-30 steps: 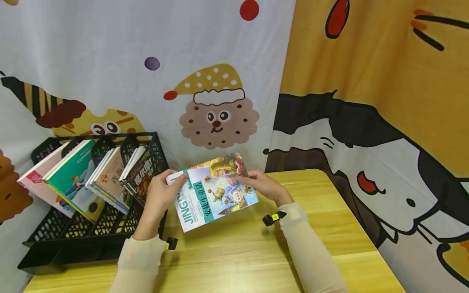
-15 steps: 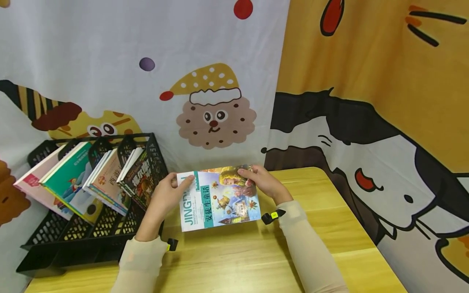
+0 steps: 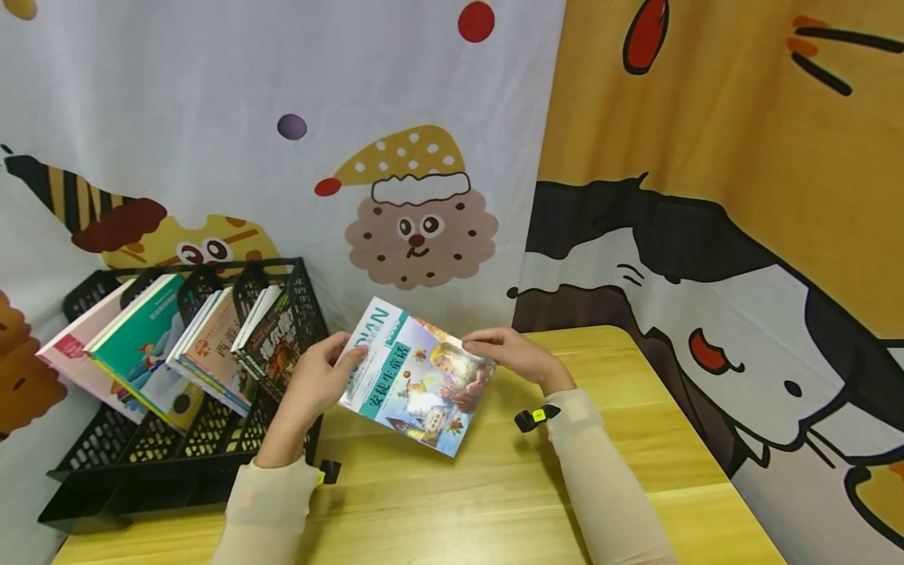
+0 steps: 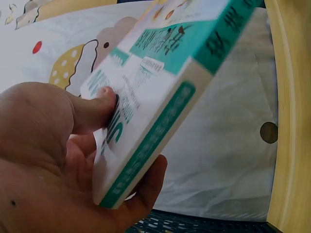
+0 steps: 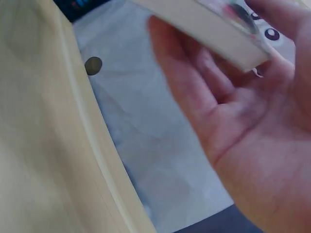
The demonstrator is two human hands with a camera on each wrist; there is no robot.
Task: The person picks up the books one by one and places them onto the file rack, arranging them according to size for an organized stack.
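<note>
A paperback book (image 3: 417, 384) with a white and teal band and a colourful illustrated cover is held tilted above the table. My left hand (image 3: 316, 378) grips its left side, thumb on the cover and fingers behind. In the left wrist view, the teal-marked spine (image 4: 150, 145) faces the camera between thumb and fingers. At the upper right edge, my right hand (image 3: 519, 357) holds the book too. The right wrist view has the page block (image 5: 209, 31) resting over the curled fingers, with the thumb on the cover side.
A black slotted book rack (image 3: 162, 479) stands on the left of the wooden table (image 3: 438, 510), with several books (image 3: 141, 345) leaning in its compartments. A cartoon-printed curtain (image 3: 417, 71) hangs behind the table.
The book has turned clockwise in the hands, so its white band end now points up and its lower right corner toward me. Both hands stay near its two sides.
</note>
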